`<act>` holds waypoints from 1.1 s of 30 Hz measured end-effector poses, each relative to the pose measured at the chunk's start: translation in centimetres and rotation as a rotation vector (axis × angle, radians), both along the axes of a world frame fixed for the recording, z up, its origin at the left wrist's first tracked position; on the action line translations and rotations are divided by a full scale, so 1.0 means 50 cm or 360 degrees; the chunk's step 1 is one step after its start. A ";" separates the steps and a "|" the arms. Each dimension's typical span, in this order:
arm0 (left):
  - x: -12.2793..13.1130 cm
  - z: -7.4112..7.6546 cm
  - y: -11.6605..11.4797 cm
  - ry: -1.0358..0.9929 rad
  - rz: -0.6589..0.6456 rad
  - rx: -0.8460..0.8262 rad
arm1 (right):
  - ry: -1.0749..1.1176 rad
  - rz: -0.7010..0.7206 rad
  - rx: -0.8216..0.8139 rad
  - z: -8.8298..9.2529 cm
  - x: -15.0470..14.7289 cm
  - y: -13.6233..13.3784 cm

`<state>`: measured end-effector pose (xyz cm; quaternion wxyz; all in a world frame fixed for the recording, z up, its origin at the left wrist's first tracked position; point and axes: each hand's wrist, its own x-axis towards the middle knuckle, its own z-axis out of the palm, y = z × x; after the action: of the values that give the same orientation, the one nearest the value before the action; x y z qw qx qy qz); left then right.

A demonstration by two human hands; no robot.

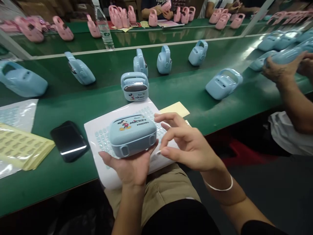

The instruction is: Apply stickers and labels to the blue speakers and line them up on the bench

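My left hand (133,168) holds a light blue portable speaker (133,135) from below, palm up. A Mickey cartoon print and fine mesh cover its upward face. To the right of the speaker, my right hand (187,145) pinches a small whitish piece (158,152) between thumb and index finger, apart from the speaker. The piece is too small to name surely. Under both hands lies a white sheet (94,125) with rows of small clear stickers. Just behind the sheet stands another blue speaker (135,87) with a handle and the same print.
More blue speakers (224,84) stand along the green bench (181,88). A black phone (69,140) and yellow sticker sheets (24,145) lie at left. Behind are a water bottle (104,27) and pink speakers (64,28). A co-worker's hand (281,70) handles a blue speaker at right.
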<state>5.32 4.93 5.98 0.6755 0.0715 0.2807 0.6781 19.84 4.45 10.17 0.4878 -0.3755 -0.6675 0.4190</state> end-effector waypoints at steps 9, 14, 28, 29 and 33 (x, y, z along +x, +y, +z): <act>0.007 0.002 -0.015 0.0087 -0.0049 0.0213 | -0.0099 -0.0176 0.0008 -0.025 -0.055 0.031; 0.008 -0.011 -0.012 0.0200 -0.0055 0.0124 | -0.0177 -0.0337 0.0090 -0.037 -0.074 0.037; -0.004 -0.020 -0.003 0.0174 -0.0057 -0.0135 | 0.0414 -0.0135 -0.0040 -0.064 -0.047 0.056; -0.008 -0.022 -0.002 0.0184 -0.0063 -0.0131 | 0.0472 -0.0140 -0.0051 -0.063 -0.038 0.059; -0.032 -0.024 0.004 0.0356 -0.0038 0.0040 | 0.0354 -0.0367 -0.0114 -0.080 0.061 0.072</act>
<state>3.72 5.15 4.80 0.6471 0.1585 0.3451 0.6611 22.87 8.06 6.18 0.5900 -0.4179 -0.5464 0.4227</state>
